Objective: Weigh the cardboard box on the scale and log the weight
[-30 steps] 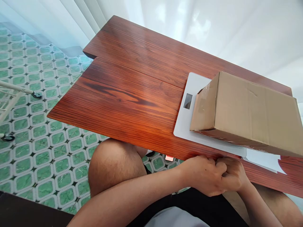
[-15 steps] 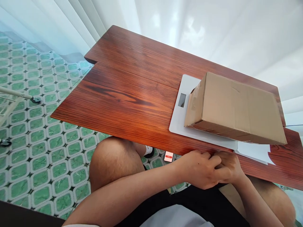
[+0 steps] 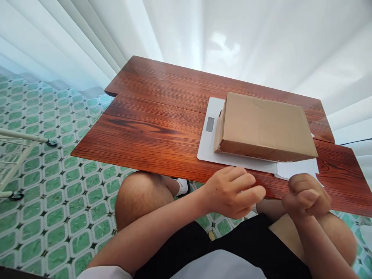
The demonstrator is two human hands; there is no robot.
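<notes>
My left hand [image 3: 232, 192] hovers at the table's front edge, its fingers loosely curled and nothing showing in them. To its right, apart from it, my right hand [image 3: 306, 195] is balled into a fist, a little blurred, in front of the white paper. Beyond both hands a closed cardboard box [image 3: 267, 126] lies on a flat white scale [image 3: 205, 149]. The scale's small grey display [image 3: 210, 124] shows left of the box, with no readable figures. White paper sheets [image 3: 299, 168] stick out from under the box's near right corner. Neither hand touches the box.
The reddish-brown wooden table [image 3: 151, 128] has a stepped left edge. White curtains [image 3: 180, 35] hang behind it. A white wheeled rack [image 3: 20, 155] stands at far left on the green tiled floor [image 3: 66, 193]. My knees are under the table's front edge.
My hands, clasped together before, have come apart, the left going left and the right going right. The view has shifted, and the phone seen on the floor is now hidden. The box stays on the scale.
</notes>
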